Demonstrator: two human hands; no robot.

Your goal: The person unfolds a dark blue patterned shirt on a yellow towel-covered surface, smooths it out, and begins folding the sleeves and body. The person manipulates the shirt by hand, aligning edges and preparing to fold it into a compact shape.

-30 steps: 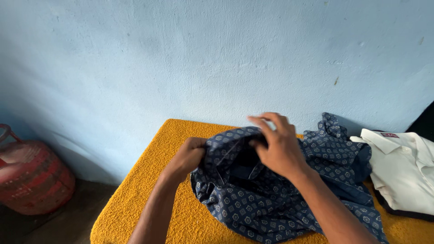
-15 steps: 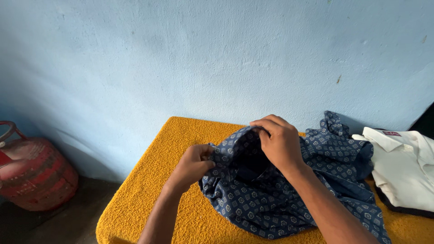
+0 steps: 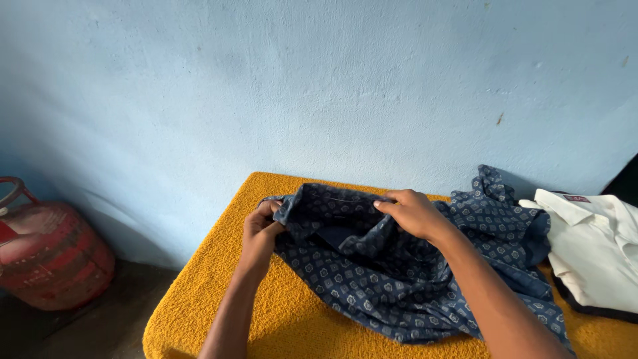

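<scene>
A: Red metal, far left on the floor: one gas cylinder (image 3: pixel 46 256), standing against the pale blue wall (image 3: pixel 319 86), well apart from both hands.

B: Next item rightward?

A: Yellow towelling, one cover on the table (image 3: pixel 199 286), its left part bare. Then the left hand (image 3: pixel 260 229), fingers curled and pinching the left end of the collar edge of the dark blue patterned shirt (image 3: pixel 399 292).

B: And the other hand?

A: Right hand (image 3: pixel 415 213), fingers bent over and closed on the same edge further right, thumb under the cloth. Whether the thumb presses the fabric cannot be told.

B: How does the shirt lie against the hands?

A: The held edge runs left to right between the two hands, drawn nearly taut. The body of the shirt lies crumpled on the cover, spreading from that edge toward the near right, under the right forearm. A loose end rises at the far right by the wall. The long axis goes from far left to near right. The right hand is nearer the bulk; the left holds the outer corner.

B: Last entry?

A: White cloth, far right: one folded white shirt (image 3: pixel 598 252) with collar up, touching or just beside the blue one.
</scene>
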